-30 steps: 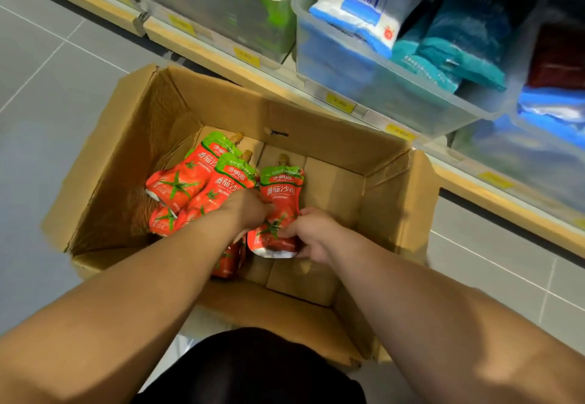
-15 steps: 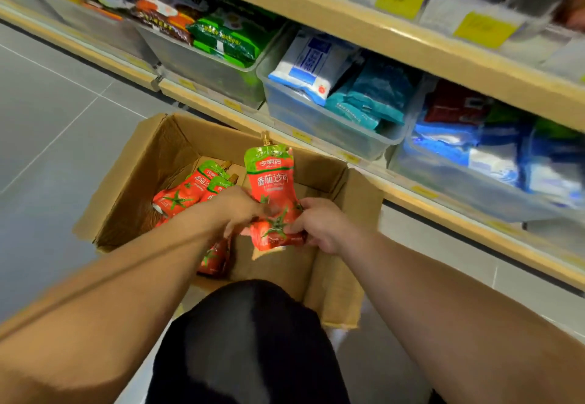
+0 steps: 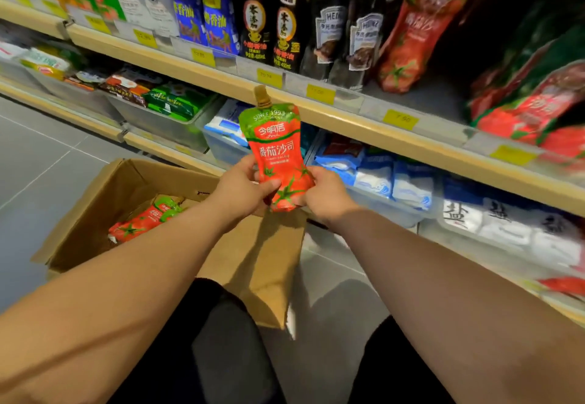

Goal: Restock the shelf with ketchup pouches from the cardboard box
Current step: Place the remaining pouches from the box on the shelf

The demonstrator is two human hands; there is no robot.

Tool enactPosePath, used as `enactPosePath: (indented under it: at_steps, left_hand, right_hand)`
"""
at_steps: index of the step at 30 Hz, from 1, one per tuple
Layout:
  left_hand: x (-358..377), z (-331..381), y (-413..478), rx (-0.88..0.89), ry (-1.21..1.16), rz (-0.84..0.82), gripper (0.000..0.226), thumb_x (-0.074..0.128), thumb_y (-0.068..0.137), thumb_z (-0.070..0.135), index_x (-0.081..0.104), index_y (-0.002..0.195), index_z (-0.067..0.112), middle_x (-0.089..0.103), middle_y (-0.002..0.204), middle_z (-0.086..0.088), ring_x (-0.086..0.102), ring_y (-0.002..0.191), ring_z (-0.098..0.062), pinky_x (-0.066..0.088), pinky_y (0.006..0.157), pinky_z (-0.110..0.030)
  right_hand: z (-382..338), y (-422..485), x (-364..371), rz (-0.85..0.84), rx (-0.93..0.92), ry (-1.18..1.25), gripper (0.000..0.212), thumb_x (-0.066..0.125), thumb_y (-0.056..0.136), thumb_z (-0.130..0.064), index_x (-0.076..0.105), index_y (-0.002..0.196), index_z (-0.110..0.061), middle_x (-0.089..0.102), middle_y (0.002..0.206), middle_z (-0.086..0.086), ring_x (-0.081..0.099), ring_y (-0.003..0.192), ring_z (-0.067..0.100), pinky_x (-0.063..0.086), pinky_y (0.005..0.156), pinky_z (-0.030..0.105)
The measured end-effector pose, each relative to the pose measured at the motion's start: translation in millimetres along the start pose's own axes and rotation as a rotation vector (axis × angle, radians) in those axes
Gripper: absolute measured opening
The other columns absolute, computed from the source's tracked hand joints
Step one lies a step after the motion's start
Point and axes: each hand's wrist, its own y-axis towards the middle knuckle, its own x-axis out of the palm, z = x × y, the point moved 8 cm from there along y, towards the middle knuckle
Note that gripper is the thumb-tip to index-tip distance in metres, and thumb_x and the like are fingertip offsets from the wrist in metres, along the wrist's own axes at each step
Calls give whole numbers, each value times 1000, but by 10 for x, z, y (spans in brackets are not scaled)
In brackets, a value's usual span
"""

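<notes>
A red and green ketchup pouch (image 3: pixel 276 150) with a brown spout stands upright in the air in front of the shelf edge (image 3: pixel 348 118). My left hand (image 3: pixel 243 188) grips its lower left side and my right hand (image 3: pixel 326 193) grips its lower right corner. Below and to the left, the open cardboard box (image 3: pixel 104 201) sits on the floor with more ketchup pouches (image 3: pixel 144 218) lying inside. On the upper shelf at the right stand matching ketchup pouches (image 3: pixel 418 27), and others (image 3: pixel 531 109) lean further right.
Dark sauce bottles (image 3: pixel 269 14) and blue-labelled bottles (image 3: pixel 202 14) fill the upper shelf on the left. Clear bins (image 3: pixel 177 118) of packets line the lower shelf. Yellow price tags (image 3: pixel 320 94) run along the shelf edge. Grey tiled floor (image 3: pixel 38 163) lies left of the box.
Both hands lifted the pouch out of the box and up to the level of the shelf edge. The view tilted up, so the upper shelf with bottles and pouches came into sight.
</notes>
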Motion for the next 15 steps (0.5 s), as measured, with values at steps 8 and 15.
enactPosePath:
  at_steps: [8, 15]
  left_hand:
    - [636, 1222, -111, 441, 313, 247, 28, 65, 84, 34, 52, 106, 25, 56, 73, 18, 54, 70, -10, 37, 56, -23]
    - [1182, 1957, -74, 639, 282, 238, 30, 58, 87, 32, 48, 115, 26, 65, 97, 7, 56, 72, -14, 37, 59, -29]
  right_hand:
    - [-511, -342, -1311, 410, -331, -207, 44, 68, 77, -7, 61, 118, -22, 65, 93, -2, 57, 92, 16, 47, 84, 31]
    - [-785, -450, -2134, 698, -399, -360, 47, 51, 82, 3, 55, 125, -15, 43, 107, 5, 44, 87, 14, 36, 79, 16]
